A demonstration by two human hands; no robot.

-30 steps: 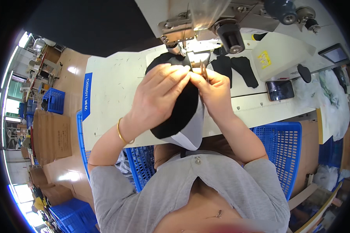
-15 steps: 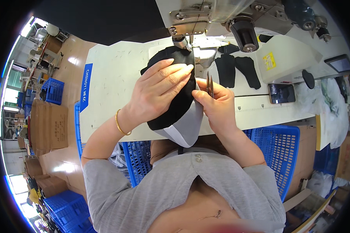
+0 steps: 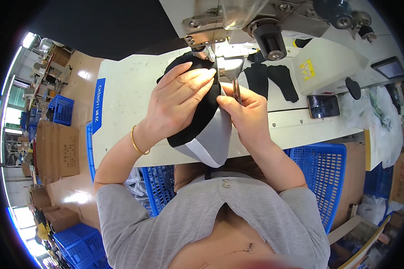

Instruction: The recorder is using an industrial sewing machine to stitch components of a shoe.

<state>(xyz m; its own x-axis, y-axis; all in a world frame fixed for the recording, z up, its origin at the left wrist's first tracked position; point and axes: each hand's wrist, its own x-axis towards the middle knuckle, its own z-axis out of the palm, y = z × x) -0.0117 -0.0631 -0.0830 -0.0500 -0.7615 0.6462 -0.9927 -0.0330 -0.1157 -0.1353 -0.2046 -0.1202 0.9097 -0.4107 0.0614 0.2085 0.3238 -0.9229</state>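
A black fabric piece [image 3: 204,117] with a grey and white panel [image 3: 213,134] along its right and near side lies under the presser foot [image 3: 204,54] of a sewing machine. My left hand [image 3: 179,96] rests flat on the black cloth, fingers stretched toward the needle area. On the right edge of the work, my right hand [image 3: 244,110] pinches the cloth between thumb and forefinger. That same hand also holds slim metal thread snips [image 3: 236,91], points away from me. The needle tip is hard to make out in the bright lamp light.
Cut black pieces [image 3: 283,84] lie right of the machine bed, near a phone-like device [image 3: 323,106]. A ruler strip [image 3: 296,123] runs along the table's near part. Blue crates [image 3: 318,179] stand below the table edge. Cardboard boxes [image 3: 58,152] are on the floor at left.
The cloth and both hands have shifted slightly forward toward the machine. My grip looks the same, and the whole view has moved a little.
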